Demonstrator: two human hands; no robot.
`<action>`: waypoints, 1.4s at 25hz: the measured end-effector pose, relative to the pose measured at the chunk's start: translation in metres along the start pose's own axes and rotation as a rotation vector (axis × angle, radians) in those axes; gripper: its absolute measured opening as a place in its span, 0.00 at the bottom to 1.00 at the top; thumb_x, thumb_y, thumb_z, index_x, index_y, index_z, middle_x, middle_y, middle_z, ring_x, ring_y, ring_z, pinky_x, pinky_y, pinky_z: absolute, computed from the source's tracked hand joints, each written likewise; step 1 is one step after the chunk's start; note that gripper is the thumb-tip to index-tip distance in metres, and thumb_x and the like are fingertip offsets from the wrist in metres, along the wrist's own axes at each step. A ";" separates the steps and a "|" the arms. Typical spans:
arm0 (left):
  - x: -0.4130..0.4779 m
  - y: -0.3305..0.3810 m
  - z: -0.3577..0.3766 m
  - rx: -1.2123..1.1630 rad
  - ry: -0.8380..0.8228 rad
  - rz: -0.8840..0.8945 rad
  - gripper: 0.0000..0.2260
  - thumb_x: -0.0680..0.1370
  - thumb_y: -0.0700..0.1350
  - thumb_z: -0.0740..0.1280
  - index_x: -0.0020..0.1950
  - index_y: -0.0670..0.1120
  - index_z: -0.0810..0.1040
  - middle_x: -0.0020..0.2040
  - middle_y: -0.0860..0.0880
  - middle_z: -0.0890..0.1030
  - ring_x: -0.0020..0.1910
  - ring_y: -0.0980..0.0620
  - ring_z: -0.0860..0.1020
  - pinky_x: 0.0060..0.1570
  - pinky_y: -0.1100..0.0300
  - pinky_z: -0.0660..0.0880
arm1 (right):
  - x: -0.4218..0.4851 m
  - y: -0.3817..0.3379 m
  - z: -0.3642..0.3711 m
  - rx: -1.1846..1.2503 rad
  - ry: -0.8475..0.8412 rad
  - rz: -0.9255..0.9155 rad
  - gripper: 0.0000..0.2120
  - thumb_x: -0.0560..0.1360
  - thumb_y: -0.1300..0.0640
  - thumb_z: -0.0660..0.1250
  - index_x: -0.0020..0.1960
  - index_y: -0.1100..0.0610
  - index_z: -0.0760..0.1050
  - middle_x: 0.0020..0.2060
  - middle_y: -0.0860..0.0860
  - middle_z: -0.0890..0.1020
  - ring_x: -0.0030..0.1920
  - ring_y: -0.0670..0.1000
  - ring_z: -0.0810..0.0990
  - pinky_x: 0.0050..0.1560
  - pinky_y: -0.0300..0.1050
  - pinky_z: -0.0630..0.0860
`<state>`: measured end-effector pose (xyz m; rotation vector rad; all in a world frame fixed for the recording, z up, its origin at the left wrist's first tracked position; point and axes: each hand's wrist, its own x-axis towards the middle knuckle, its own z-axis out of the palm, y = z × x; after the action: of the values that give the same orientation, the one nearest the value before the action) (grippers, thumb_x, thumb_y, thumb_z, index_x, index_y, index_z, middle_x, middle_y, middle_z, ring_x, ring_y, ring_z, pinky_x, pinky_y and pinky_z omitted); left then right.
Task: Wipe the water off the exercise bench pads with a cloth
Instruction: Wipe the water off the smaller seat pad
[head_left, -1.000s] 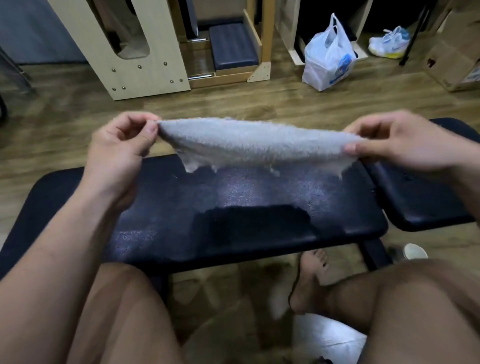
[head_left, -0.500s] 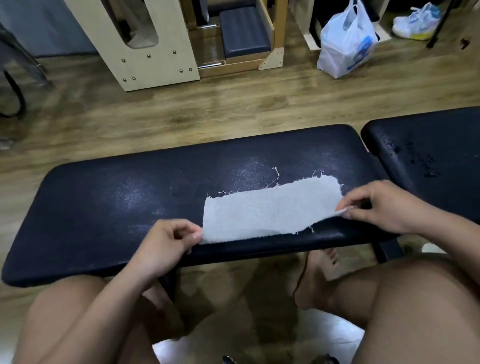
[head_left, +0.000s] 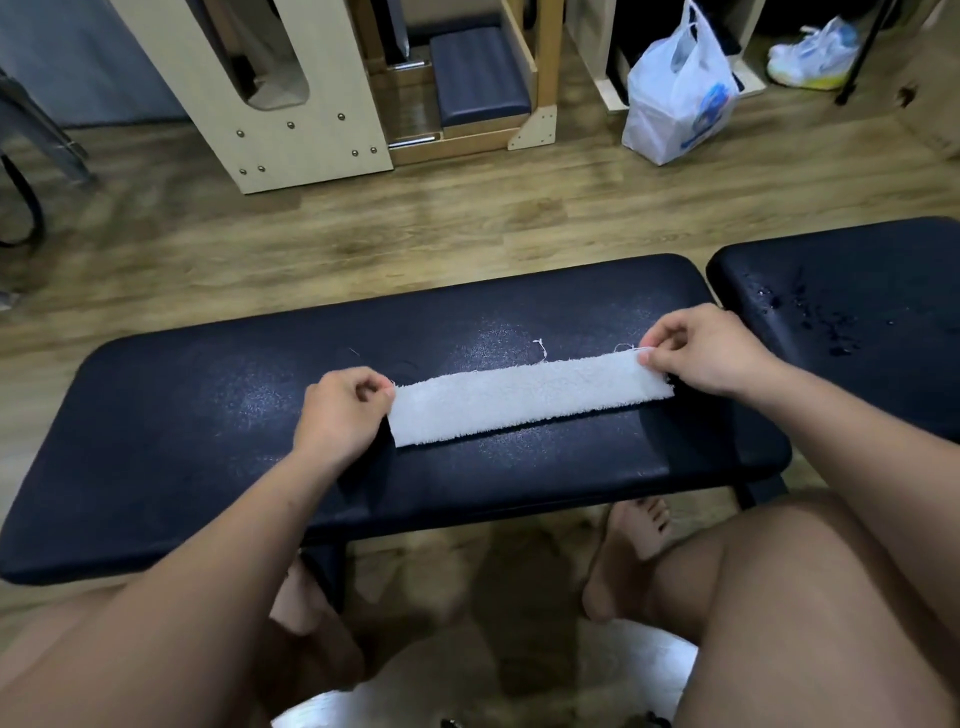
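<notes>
Since a moment earlier, the white terry cloth (head_left: 530, 400) had narrowed to a folded strip lying on the long navy vinyl bench pad (head_left: 208, 415). The left hand (head_left: 340, 410) and right hand (head_left: 701, 348) pinched its ends. Pressing it flat would likely wipe the water droplets (head_left: 779, 301) best.

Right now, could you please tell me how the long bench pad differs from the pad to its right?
The long pad carries the cloth, which the left hand and right hand pinch at its ends; the right pad bears no cloth. The right pad shows beaded water drops; the long pad shows only a dull sheen. Both are dark, padded and rounded at the corners.
</notes>
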<state>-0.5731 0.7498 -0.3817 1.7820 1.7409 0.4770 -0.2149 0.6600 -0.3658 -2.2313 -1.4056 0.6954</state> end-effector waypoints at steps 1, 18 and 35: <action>0.000 -0.001 -0.001 0.013 0.011 0.018 0.04 0.76 0.46 0.71 0.43 0.54 0.78 0.38 0.52 0.80 0.43 0.49 0.78 0.43 0.57 0.73 | -0.002 -0.002 0.000 -0.029 0.026 0.033 0.06 0.69 0.54 0.75 0.41 0.54 0.80 0.35 0.50 0.83 0.37 0.48 0.78 0.39 0.36 0.70; -0.062 -0.043 -0.001 0.425 -0.026 0.572 0.14 0.76 0.50 0.62 0.57 0.51 0.83 0.52 0.56 0.83 0.48 0.47 0.77 0.45 0.51 0.72 | -0.051 -0.186 0.102 0.607 -0.087 0.180 0.09 0.66 0.62 0.71 0.31 0.54 0.72 0.26 0.51 0.78 0.23 0.50 0.76 0.30 0.44 0.76; -0.068 -0.031 0.008 0.538 -0.020 0.533 0.16 0.77 0.56 0.59 0.56 0.50 0.81 0.59 0.55 0.81 0.60 0.46 0.75 0.67 0.46 0.55 | -0.049 -0.124 0.098 0.271 -0.008 0.432 0.07 0.61 0.56 0.74 0.36 0.57 0.79 0.30 0.52 0.80 0.27 0.51 0.73 0.27 0.40 0.68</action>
<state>-0.5976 0.6803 -0.3970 2.6435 1.4477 0.1986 -0.3795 0.6737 -0.3616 -2.3239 -0.7734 0.9688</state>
